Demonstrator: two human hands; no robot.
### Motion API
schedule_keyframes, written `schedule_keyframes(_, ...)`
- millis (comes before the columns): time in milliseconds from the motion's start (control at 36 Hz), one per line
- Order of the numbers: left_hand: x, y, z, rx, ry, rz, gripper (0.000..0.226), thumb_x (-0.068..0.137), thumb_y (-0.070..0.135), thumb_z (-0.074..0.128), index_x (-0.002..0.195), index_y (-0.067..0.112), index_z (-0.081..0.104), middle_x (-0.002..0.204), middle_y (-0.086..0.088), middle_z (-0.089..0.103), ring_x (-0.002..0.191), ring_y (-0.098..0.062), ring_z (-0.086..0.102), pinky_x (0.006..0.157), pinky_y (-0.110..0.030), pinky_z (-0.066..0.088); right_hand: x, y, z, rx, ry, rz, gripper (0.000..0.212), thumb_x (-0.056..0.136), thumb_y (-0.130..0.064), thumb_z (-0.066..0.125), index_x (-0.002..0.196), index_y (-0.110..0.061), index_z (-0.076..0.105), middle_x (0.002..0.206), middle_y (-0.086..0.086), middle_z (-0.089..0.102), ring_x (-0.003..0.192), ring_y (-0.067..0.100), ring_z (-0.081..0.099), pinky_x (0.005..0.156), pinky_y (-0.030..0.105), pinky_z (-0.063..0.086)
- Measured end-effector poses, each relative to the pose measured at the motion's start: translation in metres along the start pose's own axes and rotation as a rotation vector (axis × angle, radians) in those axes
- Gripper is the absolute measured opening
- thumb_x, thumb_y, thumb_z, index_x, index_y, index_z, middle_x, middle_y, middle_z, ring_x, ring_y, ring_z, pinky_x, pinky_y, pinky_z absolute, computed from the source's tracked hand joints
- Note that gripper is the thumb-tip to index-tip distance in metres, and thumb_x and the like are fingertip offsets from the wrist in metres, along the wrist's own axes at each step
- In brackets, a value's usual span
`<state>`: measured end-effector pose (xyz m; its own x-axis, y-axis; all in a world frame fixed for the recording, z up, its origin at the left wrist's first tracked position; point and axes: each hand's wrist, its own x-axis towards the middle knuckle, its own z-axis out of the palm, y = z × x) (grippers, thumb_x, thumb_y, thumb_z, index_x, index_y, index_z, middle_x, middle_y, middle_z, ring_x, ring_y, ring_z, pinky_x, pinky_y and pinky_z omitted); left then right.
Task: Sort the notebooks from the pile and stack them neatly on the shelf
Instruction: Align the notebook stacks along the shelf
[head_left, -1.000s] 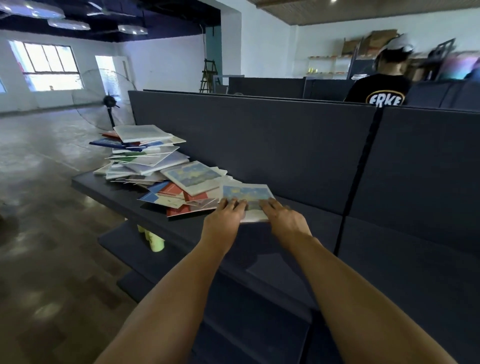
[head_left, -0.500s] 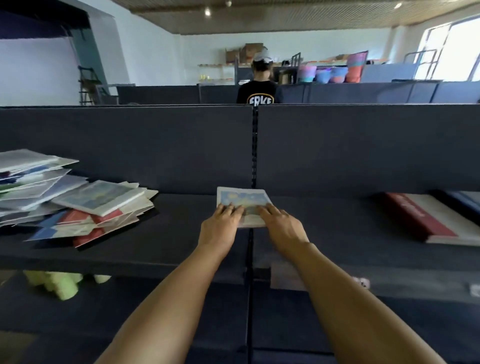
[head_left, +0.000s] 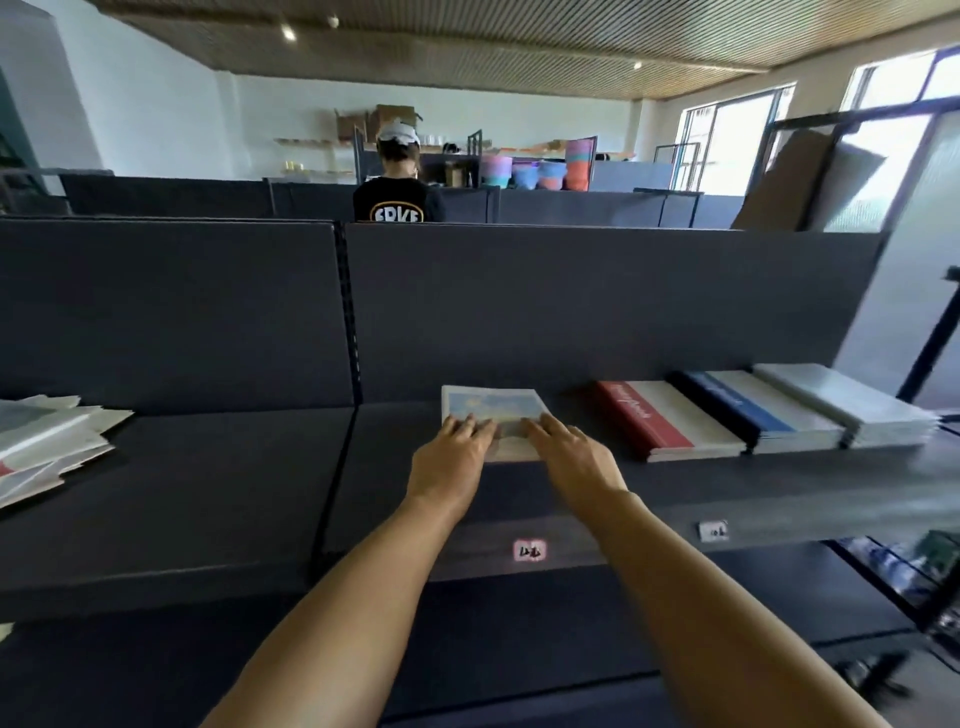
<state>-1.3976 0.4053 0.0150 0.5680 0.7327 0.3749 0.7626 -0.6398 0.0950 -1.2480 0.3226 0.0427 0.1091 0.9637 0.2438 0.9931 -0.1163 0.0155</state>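
While both hands press flat, the thin sky-blue notebook (head_left: 491, 413) lies on the dark grey shelf (head_left: 208, 467), left hand (head_left: 451, 457) and right hand (head_left: 571, 457) resting straight-fingered on it. Beside it lie red (head_left: 660, 421), blue (head_left: 753, 410) and white (head_left: 841, 405) stacks; a loose pile (head_left: 47, 441) sits far left. Small edge labels (head_left: 530, 550) are unreadable.

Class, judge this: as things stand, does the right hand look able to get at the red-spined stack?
Probably yes. The right hand rests on the sky-print notebook; the red-spined stack lies just to its right on the same shelf, with only bare shelf between.
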Motion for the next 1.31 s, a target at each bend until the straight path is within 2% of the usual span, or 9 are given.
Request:
schedule_keyframes(250, 0.024, 0.074, 0.022, -0.017, -0.038, -0.049, 0.072, 0.092, -0.006, 0.044, 0.152, 0.026, 0.020, 0.158, 0.000, 0.024, 0.146, -0.020, 0.018, 0.107, -0.036, 0.040, -0.006, 0.080, 0.000, 0.005, -0.056, -0.051, 0.060, 0.095, -0.009, 0.047, 0.148, -0.027, 0.026, 0.149, 0.001, 0.031, 0.121, 0.027, 0.049, 0.090, 0.042, 0.050)
schedule_keyframes(500, 0.039, 0.097, 0.035, -0.011, -0.085, -0.086, 0.052, 0.098, 0.005, 0.036, 0.147, 0.024, 0.034, 0.151, 0.000, 0.035, 0.140, -0.019, 0.028, 0.107, -0.035, 0.036, 0.000, 0.113, 0.012, -0.093, -0.058, -0.099, 0.050, 0.094, -0.014, 0.050, 0.141, -0.024, 0.035, 0.126, 0.006, 0.044, 0.108, 0.026, 0.053, 0.081, 0.036, 0.045)
schedule_keyframes(611, 0.050, 0.092, 0.038, -0.037, -0.089, -0.064, 0.057, 0.095, -0.001, 0.034, 0.146, 0.025, 0.037, 0.151, 0.001, 0.036, 0.141, -0.018, 0.026, 0.108, -0.031, 0.032, 0.010, 0.116, 0.013, -0.070, -0.079, -0.111, 0.050, 0.092, -0.036, 0.052, 0.139, -0.024, 0.038, 0.130, 0.005, 0.052, 0.115, 0.026, 0.053, 0.090, 0.036, 0.041)
schedule_keyframes(750, 0.060, 0.082, 0.044, -0.067, -0.135, -0.064, 0.054, 0.098, 0.002, 0.032, 0.147, 0.024, 0.035, 0.153, 0.001, 0.033, 0.143, -0.017, 0.023, 0.109, -0.032, 0.031, 0.019, 0.114, 0.015, -0.065, -0.106, -0.100, 0.057, 0.092, -0.062, 0.038, 0.134, -0.025, 0.045, 0.128, 0.006, 0.057, 0.114, 0.028, 0.055, 0.095, 0.040, 0.035)
schedule_keyframes(861, 0.066, 0.078, 0.046, -0.083, -0.206, -0.044, 0.051, 0.099, 0.027, 0.046, 0.148, 0.023, 0.032, 0.154, 0.002, 0.032, 0.143, -0.017, 0.022, 0.110, -0.034, 0.032, 0.030, 0.113, 0.021, -0.158, -0.185, -0.080, 0.056, 0.093, -0.062, 0.035, 0.137, -0.028, 0.044, 0.132, 0.006, 0.055, 0.119, 0.028, 0.050, 0.102, 0.040, 0.027)
schedule_keyframes(972, 0.071, 0.071, 0.044, -0.102, -0.307, -0.025, 0.075, 0.088, 0.055, 0.057, 0.150, 0.023, 0.030, 0.157, 0.002, 0.026, 0.146, -0.015, 0.017, 0.116, -0.035, 0.025, 0.035, 0.113, 0.024, -0.184, -0.223, -0.067, 0.054, 0.092, -0.064, 0.035, 0.139, -0.037, 0.041, 0.135, 0.002, 0.053, 0.122, 0.026, 0.047, 0.107, 0.042, 0.020)
schedule_keyframes(1056, 0.074, 0.063, 0.036, -0.081, -0.379, -0.057, 0.091, 0.074, 0.073, 0.059, 0.148, 0.026, 0.033, 0.155, 0.004, 0.030, 0.142, -0.017, 0.027, 0.113, -0.033, 0.030, 0.037, 0.112, 0.024, -0.192, -0.246, -0.056, 0.053, 0.093, -0.062, 0.037, 0.138, -0.035, 0.043, 0.136, 0.002, 0.051, 0.124, 0.026, 0.045, 0.108, 0.043, 0.019)
schedule_keyframes(1167, 0.073, 0.060, 0.030, -0.100, -0.358, -0.106, 0.078, 0.073, 0.074, 0.059, 0.138, 0.033, 0.047, 0.136, 0.002, 0.042, 0.124, -0.021, 0.044, 0.095, -0.035, 0.043, 0.038, 0.110, 0.020, -0.221, -0.268, -0.055, 0.049, 0.094, -0.057, 0.042, 0.137, -0.033, 0.045, 0.137, 0.000, 0.050, 0.124, 0.025, 0.043, 0.108, 0.043, 0.019)
schedule_keyframes(1306, 0.067, 0.067, 0.032, -0.057, -0.345, -0.117, 0.071, 0.082, 0.069, 0.054, 0.138, 0.026, 0.047, 0.133, -0.002, 0.046, 0.121, -0.022, 0.047, 0.095, -0.036, 0.045, 0.041, 0.102, 0.011, -0.214, -0.389, -0.016, 0.052, 0.092, -0.052, 0.045, 0.138, -0.026, 0.045, 0.135, 0.005, 0.052, 0.125, 0.026, 0.043, 0.112, 0.045, 0.017)
